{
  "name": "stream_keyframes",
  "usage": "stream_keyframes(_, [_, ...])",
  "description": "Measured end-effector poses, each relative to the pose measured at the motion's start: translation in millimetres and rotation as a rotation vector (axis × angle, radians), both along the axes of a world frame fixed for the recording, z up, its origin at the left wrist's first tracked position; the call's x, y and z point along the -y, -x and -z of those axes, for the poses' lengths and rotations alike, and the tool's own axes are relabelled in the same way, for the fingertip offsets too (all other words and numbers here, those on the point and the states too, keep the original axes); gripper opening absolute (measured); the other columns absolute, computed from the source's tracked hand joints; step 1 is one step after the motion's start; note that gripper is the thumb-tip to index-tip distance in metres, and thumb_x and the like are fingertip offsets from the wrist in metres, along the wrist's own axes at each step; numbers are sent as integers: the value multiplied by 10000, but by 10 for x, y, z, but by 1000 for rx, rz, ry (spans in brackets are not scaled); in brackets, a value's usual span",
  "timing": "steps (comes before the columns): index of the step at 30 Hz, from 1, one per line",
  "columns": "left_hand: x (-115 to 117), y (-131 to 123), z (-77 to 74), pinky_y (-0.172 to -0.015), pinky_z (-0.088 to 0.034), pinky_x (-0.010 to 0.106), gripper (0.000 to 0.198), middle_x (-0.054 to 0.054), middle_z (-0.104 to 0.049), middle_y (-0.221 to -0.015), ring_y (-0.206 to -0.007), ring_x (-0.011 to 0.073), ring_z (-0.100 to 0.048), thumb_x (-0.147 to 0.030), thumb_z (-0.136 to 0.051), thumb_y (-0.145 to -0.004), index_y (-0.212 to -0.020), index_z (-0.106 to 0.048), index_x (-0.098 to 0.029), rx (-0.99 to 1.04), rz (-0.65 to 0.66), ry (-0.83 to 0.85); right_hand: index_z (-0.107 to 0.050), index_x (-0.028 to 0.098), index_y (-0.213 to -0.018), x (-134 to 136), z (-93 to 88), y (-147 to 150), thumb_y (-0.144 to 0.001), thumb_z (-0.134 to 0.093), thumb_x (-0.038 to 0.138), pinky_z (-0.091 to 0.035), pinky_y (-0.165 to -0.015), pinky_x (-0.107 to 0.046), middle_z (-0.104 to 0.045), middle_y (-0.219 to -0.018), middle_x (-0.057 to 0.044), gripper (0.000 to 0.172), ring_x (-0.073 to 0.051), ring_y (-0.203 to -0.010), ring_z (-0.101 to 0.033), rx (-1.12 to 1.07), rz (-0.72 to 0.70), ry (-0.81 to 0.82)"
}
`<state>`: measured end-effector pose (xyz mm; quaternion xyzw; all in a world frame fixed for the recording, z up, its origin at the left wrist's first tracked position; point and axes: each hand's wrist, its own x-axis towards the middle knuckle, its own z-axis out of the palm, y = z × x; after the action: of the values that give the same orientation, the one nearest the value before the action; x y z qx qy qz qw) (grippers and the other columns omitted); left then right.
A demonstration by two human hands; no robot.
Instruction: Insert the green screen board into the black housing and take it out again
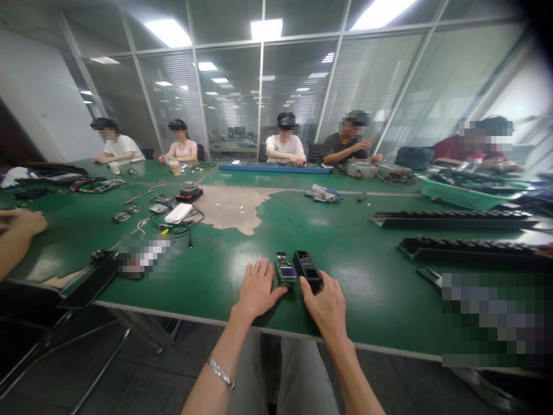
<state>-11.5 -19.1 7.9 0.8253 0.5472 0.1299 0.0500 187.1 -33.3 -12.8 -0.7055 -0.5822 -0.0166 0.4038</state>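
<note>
My left hand (pixel 257 289) lies flat on the green table (pixel 345 259) near its front edge, fingers spread, thumb touching a small green circuit board with a blue screen (pixel 284 270). Just to the right, my right hand (pixel 326 302) rests with its fingers curled on the near end of a black device casing (pixel 307 270). A bracelet is on my left wrist. Board and casing lie side by side, almost touching.
Several people sit round the far side of the table. A white device with cables (pixel 178 213) lies at left, black long racks (pixel 453 219) at right, a blue bar (pixel 274 168) at the back. Another person's hand (pixel 21 222) rests at far left.
</note>
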Motion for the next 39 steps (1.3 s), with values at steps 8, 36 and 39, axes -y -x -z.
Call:
stream_keyframes(8, [27, 21, -9, -1209, -139, 534, 845, 151, -306, -1596, -1493, 331, -192, -739, -229, -938, -1510, -345, -127, 6, 5, -5, -618, 105, -1140, -25, -32, 15, -868, -489, 616, -444, -828, -389, -648, -1010, -170, 593, -289, -942, -591, 17, -12, 17])
stream_keyframes(36, [8, 52, 62, -1212, -144, 532, 884, 156, -262, -1612, -1495, 335, -192, -696, -332, -922, -1560, -170, -106, 88, -8, -11, -666, 139, -1069, -75, -544, 529, -875, -511, 606, -419, -820, -351, -676, -988, -141, 528, -258, -896, -600, 7, -29, -57])
stream_keyframes(39, [1, 52, 78, -1212, -145, 525, 877, 154, -238, -1621, -1496, 328, -192, -663, -342, -928, -1567, -120, -105, 91, -13, -14, -662, 141, -1086, -62, -538, 595, -875, -505, 614, -414, -806, -347, -673, -1002, -142, 542, -258, -901, -599, 21, -21, -19])
